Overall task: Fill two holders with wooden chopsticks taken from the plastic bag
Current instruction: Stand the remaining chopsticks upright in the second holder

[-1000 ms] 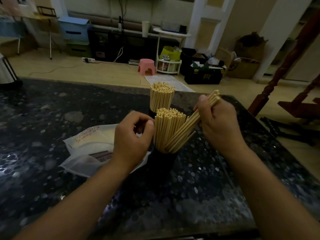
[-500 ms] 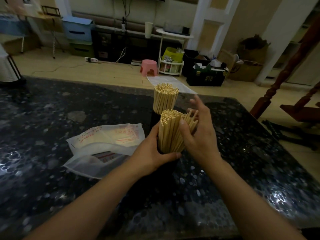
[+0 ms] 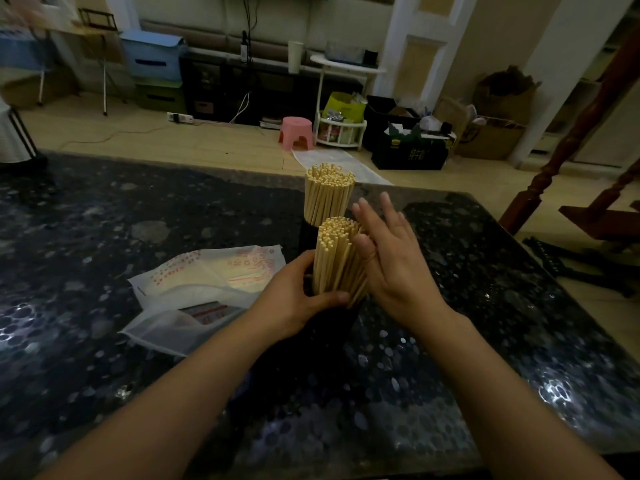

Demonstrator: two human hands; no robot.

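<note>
The near bundle of wooden chopsticks [image 3: 337, 258] stood almost upright in the near dark holder [image 3: 332, 317], long axes vertical, a few sticks on the right leaning outward at the base. The left hand [image 3: 298, 296] wrapped its grip around the holder's rim and the bundle's foot, thumb across the front. The right hand [image 3: 388, 258] lay flat and wide, fingers straight, palm against the bundle's right flank, so the loose sticks lay just left of it. Behind, touching or nearly so, a second bundle [image 3: 328, 194] packed the far holder [image 3: 306, 233]. The pale, square-tipped sticks looked smooth and dry. The translucent plastic bag [image 3: 207, 282] lay crumpled to the left on the speckled dark desk [image 3: 104, 220].
</note>
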